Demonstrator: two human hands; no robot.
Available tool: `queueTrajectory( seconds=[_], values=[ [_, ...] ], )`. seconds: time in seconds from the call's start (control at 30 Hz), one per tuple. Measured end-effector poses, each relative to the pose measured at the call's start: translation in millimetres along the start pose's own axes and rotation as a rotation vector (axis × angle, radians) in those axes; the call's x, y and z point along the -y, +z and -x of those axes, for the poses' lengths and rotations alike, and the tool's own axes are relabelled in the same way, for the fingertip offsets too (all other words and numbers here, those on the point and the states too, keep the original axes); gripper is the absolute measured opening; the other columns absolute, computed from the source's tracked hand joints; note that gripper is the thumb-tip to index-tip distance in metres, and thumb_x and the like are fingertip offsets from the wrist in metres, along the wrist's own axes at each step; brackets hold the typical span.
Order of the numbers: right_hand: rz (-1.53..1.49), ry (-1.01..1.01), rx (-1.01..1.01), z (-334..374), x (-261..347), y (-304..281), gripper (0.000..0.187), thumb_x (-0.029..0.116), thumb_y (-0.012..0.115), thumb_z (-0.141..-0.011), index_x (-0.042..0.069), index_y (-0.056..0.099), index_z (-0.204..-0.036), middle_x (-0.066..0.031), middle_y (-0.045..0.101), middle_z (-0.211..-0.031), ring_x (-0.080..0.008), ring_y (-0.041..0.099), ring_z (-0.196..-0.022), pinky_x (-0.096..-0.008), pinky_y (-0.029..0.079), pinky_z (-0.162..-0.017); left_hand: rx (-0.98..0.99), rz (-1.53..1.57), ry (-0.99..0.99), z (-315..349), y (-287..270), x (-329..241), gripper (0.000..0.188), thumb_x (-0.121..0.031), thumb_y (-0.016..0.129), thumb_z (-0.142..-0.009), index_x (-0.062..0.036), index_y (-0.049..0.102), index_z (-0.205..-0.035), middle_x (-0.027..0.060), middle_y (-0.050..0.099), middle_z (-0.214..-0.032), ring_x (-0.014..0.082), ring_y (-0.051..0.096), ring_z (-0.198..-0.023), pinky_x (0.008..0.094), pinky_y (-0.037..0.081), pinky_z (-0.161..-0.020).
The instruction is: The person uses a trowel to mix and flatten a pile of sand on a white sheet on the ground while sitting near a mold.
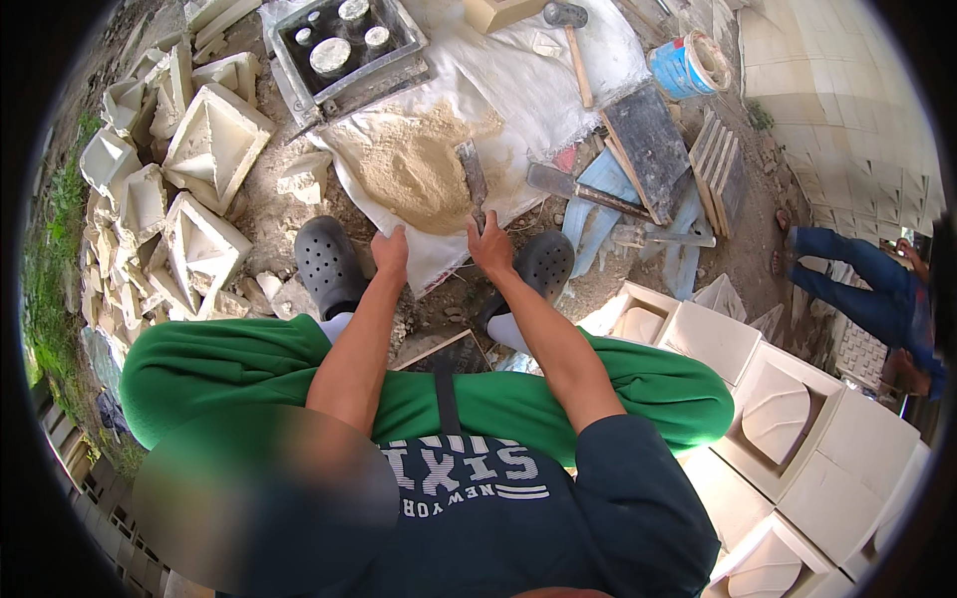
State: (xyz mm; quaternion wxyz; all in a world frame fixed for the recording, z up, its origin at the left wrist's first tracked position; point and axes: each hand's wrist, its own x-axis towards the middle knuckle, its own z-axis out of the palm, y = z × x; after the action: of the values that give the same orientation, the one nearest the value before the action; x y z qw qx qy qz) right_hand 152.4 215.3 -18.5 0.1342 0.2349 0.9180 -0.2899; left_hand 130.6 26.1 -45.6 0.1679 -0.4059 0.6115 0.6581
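Note:
My right hand (489,248) is closed round the handle of a trowel (473,171). Its worn, dusty blade points away from me and lies against the right side of a pile of tan powder (414,174). The powder is heaped on a white woven sheet (518,85) spread over the ground. At the sheet's near left edge my left hand (390,251) is closed, with its fingers gripping the cloth. Both hands are between my dark clogs, close to the near side of the pile.
A dark mould box (344,104) with round pieces stands beyond the powder. Broken white castings (214,149) are heaped at left. A mallet (574,50), a blue-and-white bucket (690,66) and dark boards (648,149) lie right. Cream blocks (713,339) are stacked near right; another person (862,284) stands beyond.

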Motion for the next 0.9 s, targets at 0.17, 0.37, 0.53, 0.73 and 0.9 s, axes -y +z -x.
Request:
queueTrajectory(
  seconds=[0.17,0.37,0.53,0.73,0.9],
  values=[
    [-0.026,-0.173,-0.21,-26,-2,-22,0.047,0.044,0.048,-0.094,0.004,0.045,-0.12,-0.0263,0.065,-0.091,-0.0467,0.062,-0.087,-0.053,0.047,-0.076,-0.007,0.103,0.095,-14,-8,-3,0.032,-0.016,0.059,-0.086,0.0066,0.061,-0.108,0.0141,0.066,-0.099,0.0231,0.063,-0.088,0.0368,0.048,-0.079],
    [0.068,-0.322,-0.282,-117,6,-63,0.045,0.04,0.05,-0.094,0.002,0.051,-0.118,-0.0265,0.065,-0.095,-0.0479,0.06,-0.089,-0.051,0.047,-0.077,-0.022,0.155,0.137,-43,-15,-26,0.031,-0.012,0.06,-0.089,0.0064,0.058,-0.114,0.0115,0.065,-0.099,0.0177,0.061,-0.085,0.0325,0.048,-0.075],
    [0.134,-0.465,-0.039,-157,23,-68,0.041,0.043,0.05,-0.093,0.004,0.057,-0.104,-0.0287,0.064,-0.085,-0.0478,0.061,-0.084,-0.0538,0.047,-0.073,-0.069,0.171,0.169,-54,-15,-40,0.038,-0.009,0.061,-0.088,0.0091,0.054,-0.12,0.0121,0.065,-0.104,0.0153,0.06,-0.088,0.0294,0.046,-0.079],
    [0.2,-0.608,0.138,-152,27,-47,0.043,0.045,0.052,-0.091,0.006,0.059,-0.108,-0.0246,0.066,-0.083,-0.044,0.063,-0.079,-0.0511,0.049,-0.069,-0.058,0.237,0.166,-55,-17,-65,0.041,-0.009,0.059,-0.089,0.0114,0.05,-0.123,0.0127,0.064,-0.109,0.0148,0.06,-0.094,0.0279,0.045,-0.082],
    [0.346,-0.9,0.131,-161,49,-73,0.04,0.045,0.053,-0.091,0.007,0.06,-0.104,-0.0201,0.067,-0.079,-0.0389,0.065,-0.074,-0.0479,0.051,-0.063,-0.122,0.211,0.199,-72,-22,-55,0.038,-0.008,0.057,-0.089,0.0099,0.052,-0.122,0.0115,0.065,-0.105,0.014,0.06,-0.09,0.0279,0.046,-0.079]
  ],
)
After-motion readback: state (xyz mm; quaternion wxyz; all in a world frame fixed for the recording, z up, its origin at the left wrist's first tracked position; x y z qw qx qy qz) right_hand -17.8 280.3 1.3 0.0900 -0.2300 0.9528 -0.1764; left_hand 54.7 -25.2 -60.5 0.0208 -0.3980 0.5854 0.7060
